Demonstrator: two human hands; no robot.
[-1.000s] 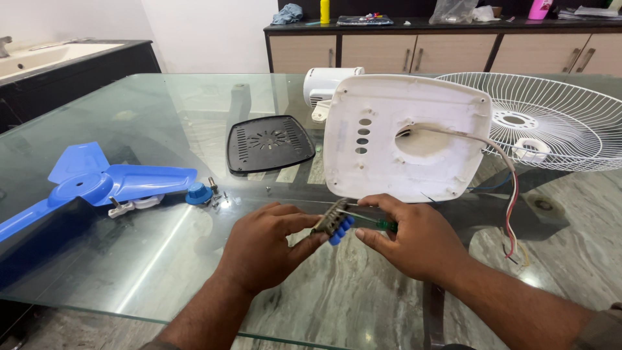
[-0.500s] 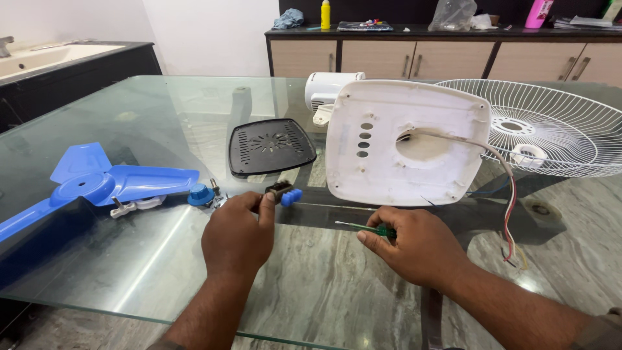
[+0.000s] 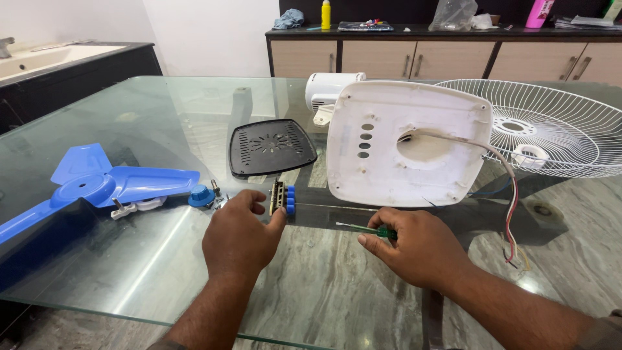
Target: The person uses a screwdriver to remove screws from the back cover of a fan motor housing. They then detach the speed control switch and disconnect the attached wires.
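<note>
At the glass table (image 3: 162, 259), my left hand (image 3: 240, 236) pinches a small switch block (image 3: 282, 198) with blue push-buttons, thumb and fingertips pressed on its near side, holding it upright just above the glass. My right hand (image 3: 418, 249) is curled around a green-handled screwdriver (image 3: 372, 229) — fingers pressed together on the handle, its thin shaft pointing left toward the block, the tip a little short of it.

Just beyond both hands stands the white fan base cover (image 3: 408, 146), tilted up on edge, a row of 4 oval holes on its left side and a cable (image 3: 505, 188) coming out of its round opening and trailing down to the right. Behind it sits the white motor housing (image 3: 327, 91). To the right lies the white wire guard (image 3: 551, 126); to the left, a black vented plate (image 3: 271, 147) — and farther left the blue fan blade (image 3: 107, 185), with a blue cap (image 3: 201, 195) and small screws beside it.
</note>
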